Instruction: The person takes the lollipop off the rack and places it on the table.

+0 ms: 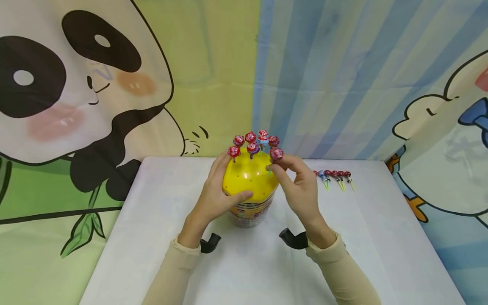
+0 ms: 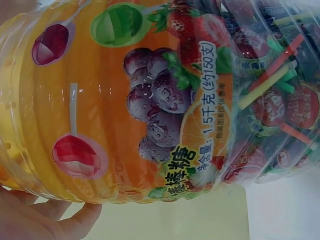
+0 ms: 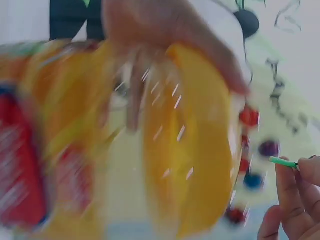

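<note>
Two hands | left hand (image 1: 215, 192) clasped yellow dome lid (image 1: 249, 176), smooth, probably slippery | right hand (image 1: 299, 184) pinched lollipop (image 1: 276, 154) by thin light stick below candy head

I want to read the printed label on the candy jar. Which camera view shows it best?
The left wrist view: the jar label fills the frame, sharp, with fruit pictures and printed text. The head view shows only a small strip under the yellow lid. The right wrist view is blurred.
</note>
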`<state>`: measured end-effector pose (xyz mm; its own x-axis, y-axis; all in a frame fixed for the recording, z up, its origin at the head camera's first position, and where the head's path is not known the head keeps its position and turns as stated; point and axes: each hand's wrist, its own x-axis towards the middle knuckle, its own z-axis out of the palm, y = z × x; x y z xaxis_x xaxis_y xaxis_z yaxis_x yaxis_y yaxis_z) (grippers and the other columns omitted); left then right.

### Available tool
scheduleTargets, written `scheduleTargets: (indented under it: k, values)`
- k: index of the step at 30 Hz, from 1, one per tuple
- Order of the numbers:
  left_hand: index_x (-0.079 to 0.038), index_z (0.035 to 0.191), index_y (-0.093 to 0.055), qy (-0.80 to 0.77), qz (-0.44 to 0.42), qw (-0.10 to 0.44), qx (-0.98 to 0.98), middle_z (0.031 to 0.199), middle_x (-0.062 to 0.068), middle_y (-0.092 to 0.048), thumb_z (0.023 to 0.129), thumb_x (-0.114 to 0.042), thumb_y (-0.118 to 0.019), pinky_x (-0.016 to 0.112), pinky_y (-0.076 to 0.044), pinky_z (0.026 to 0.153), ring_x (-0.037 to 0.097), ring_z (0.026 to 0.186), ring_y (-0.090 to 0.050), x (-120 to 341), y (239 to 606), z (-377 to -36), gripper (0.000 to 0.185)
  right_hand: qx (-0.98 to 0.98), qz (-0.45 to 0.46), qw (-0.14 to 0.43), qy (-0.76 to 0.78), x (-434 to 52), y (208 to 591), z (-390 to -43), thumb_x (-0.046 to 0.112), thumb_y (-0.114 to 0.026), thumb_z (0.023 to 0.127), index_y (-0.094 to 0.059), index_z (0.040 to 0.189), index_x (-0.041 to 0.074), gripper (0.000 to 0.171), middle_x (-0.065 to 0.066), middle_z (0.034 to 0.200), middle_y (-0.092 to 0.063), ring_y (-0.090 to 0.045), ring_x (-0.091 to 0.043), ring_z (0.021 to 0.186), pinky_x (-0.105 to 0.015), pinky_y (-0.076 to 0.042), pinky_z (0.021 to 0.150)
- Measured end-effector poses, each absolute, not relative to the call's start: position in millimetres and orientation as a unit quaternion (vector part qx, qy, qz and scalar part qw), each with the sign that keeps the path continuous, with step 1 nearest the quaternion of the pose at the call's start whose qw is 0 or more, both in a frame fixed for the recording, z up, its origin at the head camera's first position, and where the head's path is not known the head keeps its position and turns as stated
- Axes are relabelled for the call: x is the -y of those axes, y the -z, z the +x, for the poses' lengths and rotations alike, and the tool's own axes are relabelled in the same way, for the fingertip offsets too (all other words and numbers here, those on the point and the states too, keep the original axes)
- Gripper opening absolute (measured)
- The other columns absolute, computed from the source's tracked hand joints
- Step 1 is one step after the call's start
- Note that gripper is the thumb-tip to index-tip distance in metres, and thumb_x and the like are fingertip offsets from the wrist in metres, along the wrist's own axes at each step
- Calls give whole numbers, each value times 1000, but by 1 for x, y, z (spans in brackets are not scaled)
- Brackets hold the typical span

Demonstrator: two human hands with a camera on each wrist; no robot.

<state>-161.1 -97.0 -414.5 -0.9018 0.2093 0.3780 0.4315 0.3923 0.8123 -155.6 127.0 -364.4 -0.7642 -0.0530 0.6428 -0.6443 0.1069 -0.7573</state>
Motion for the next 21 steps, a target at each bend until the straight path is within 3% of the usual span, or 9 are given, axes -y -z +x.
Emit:
scheduleTargets:
  k: [7, 14, 21]
  values:
    - [-45, 157, -22, 511, -189, 112, 831, 160, -17, -17, 77, -56, -79, 52, -47, 99, 23, 136, -40, 97, 413, -161, 99, 758, 85, 211, -611, -201, 413, -166, 1, -68, 94, -71, 102, -8, 12, -15, 97, -70, -59, -14, 86, -28, -41, 72]
    - [-44, 157, -24, 518, -189, 117, 826, 160, -16, -18, 76, -55, -80, 53, -46, 100, 23, 136, -39, 98, 411, -161, 98, 831, -44, 133, -538, -260, 479, -186, 24, -71, 95, -72, 105, 0, 26, -6, 96, -69, -58, -12, 87, -27, -44, 68]
    - [-45, 156, -26, 524, -188, 108, 824, 160, -18, -18, 76, -56, -80, 52, -46, 100, 23, 135, -40, 96, 411, -160, 97, 906, -92, 12, -413, -288, 521, -197, 32, -67, 96, -73, 107, 6, 29, -5, 92, -72, -60, -23, 84, -44, -42, 78]
